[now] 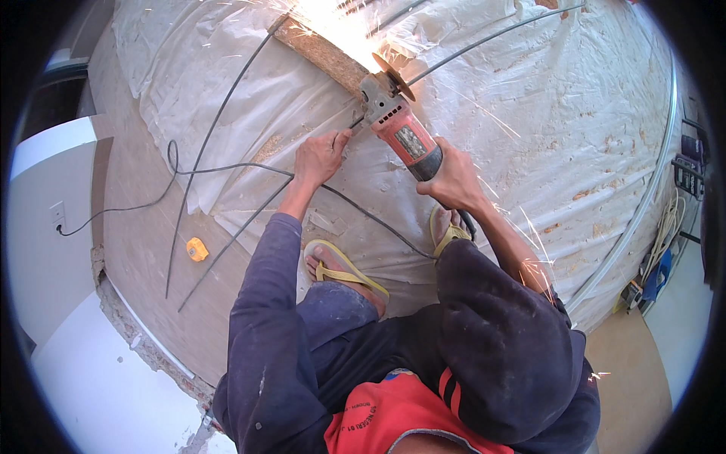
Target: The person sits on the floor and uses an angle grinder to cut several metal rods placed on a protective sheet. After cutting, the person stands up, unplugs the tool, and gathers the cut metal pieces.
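My right hand (454, 178) is closed round the rear body of a red and black angle grinder (408, 138). The grinder's brown disc (393, 76) stands on edge over a thin dark metal rod (495, 35), and bright sparks (336, 17) spray out beyond it. With the fingers of my left hand (321, 159) I grip the same rod, a little to the left of the grinder head. Under the cutting area lies a wooden board (321, 57), its far end lost in the glare. The exact contact between disc and rod is hidden.
A white plastic sheet (575, 136) covers the floor. Another rod (219, 121) lies at the left, near a yellow tape measure (197, 250). A black power cord (249, 165) runs from a wall socket (57, 214) across the floor past my sandalled feet (340, 272). Tools and coiled cable (665, 231) sit at the right.
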Demonstrator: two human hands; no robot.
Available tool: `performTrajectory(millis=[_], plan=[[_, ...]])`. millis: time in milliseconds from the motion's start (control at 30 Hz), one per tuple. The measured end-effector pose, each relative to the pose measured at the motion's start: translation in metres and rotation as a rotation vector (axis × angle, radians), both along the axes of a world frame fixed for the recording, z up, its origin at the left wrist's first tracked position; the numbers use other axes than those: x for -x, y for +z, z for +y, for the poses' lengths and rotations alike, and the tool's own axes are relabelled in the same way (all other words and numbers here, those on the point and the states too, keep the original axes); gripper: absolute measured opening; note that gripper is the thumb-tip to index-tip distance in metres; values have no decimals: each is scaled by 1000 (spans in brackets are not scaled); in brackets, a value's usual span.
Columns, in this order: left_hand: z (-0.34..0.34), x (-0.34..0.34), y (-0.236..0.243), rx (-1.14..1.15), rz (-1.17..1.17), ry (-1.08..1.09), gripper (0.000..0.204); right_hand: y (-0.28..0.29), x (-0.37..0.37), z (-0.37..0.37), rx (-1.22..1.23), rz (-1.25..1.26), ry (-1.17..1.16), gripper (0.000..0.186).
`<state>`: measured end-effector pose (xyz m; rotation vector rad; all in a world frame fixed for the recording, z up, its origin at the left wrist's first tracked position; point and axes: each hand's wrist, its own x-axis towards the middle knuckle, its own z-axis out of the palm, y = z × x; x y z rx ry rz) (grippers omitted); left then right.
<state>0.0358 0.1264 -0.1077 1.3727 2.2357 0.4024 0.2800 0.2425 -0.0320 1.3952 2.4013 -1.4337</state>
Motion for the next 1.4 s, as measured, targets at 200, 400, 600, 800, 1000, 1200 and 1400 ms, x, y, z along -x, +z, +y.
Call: performTrajectory(millis=[200,400,600,800,1000,1200,1400], plan=[[-2,1,1,7,5,13,58,5,2,1,64,-15,8,72],[-1,-1,3,10,-3,5,58,-1,1,-1,14,7,7,72],[-1,0,2,10,-6,3,58,0,2,0,42,-9,-6,71],[-1,-1,4,27,-3,5,58,-1,1,1,48,3,-5,70],[-3,1,1,34,4,-1,60,-2,3,-1,37,-11,-9,66],[-2,0,2,27,1,-4,59,-3,1,0,29,15,-8,69],[-1,-1,4,15,-14,7,53,-5,1,0,11,33,-15,67]])
